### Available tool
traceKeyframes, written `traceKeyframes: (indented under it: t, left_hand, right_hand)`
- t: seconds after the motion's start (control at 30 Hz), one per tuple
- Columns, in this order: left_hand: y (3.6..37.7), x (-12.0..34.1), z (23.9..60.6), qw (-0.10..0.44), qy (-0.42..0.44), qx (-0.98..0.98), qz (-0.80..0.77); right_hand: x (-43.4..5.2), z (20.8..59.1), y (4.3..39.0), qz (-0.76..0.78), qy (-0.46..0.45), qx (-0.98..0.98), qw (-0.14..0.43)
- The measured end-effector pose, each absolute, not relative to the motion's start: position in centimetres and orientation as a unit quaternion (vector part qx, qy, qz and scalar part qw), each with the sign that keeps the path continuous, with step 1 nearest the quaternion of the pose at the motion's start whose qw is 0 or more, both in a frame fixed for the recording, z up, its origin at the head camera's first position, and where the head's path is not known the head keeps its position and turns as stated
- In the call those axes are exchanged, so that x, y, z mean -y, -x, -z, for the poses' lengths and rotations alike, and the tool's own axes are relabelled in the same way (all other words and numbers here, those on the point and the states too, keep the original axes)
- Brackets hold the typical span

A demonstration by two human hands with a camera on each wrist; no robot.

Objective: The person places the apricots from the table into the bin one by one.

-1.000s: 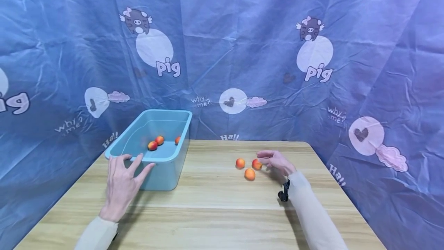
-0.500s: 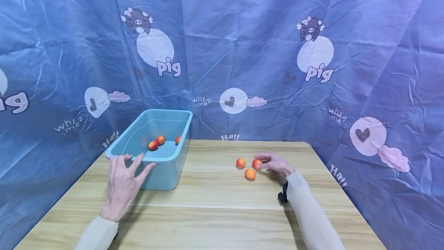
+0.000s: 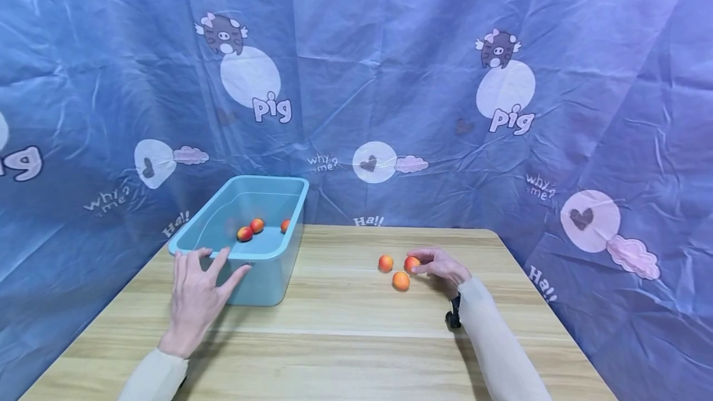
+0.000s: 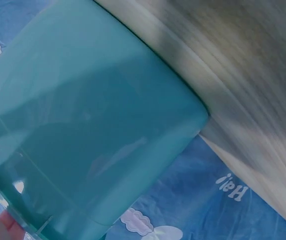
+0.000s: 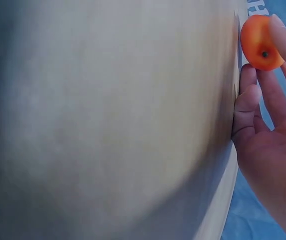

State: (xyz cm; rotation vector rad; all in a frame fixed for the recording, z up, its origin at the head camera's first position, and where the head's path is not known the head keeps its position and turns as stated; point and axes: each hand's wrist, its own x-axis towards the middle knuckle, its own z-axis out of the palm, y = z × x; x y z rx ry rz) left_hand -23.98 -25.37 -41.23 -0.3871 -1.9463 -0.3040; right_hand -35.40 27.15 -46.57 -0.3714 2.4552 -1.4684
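Orange-red and round, the small plastic apricot point(image 3: 412, 263) sits pinched in my right hand point(image 3: 442, 265) just above the pale wooden table point(image 3: 356, 339) beside two loose ones, while my left hand point(image 3: 195, 296), fingers spread, braces the light-blue plastic tub point(image 3: 267, 271) so it stays put.

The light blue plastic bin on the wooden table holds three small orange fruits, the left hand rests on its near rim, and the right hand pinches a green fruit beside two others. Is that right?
One detail is wrong: the fruit that the right hand pinches is orange, not green, as the right wrist view shows. The rest stands: the light blue plastic bin holds three small orange fruits, the left hand rests on its near rim, and two other fruits lie beside.
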Motion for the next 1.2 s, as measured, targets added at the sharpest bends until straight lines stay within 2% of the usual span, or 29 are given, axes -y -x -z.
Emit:
traceKeyframes:
  t: [0.33, 0.63, 0.83, 1.03, 1.2]
  left_hand:
    - [24.2, 25.1, 41.1, 0.561, 0.153, 0.801, 0.146]
    - [24.3, 25.2, 41.0, 0.560, 0.145, 0.805, 0.129]
    - [24.2, 25.2, 41.0, 0.565, 0.135, 0.803, 0.135]
    - [24.4, 25.3, 41.0, 0.566, 0.137, 0.801, 0.140]
    - [24.6, 25.2, 41.0, 0.562, 0.139, 0.803, 0.142]
  right_hand:
    - [-27.3, 46.6, 35.5, 0.543, 0.091, -0.826, 0.121]
    - [-27.1, 46.4, 35.7, 0.615, 0.054, -0.778, 0.113]
    - [-26.4, 45.7, 35.8, 0.605, 0.074, -0.787, 0.099]
    - [-25.0, 45.0, 35.9, 0.631, 0.071, -0.764, 0.115]
    - [-23.5, 44.0, 36.5, 0.616, 0.106, -0.775, 0.096]
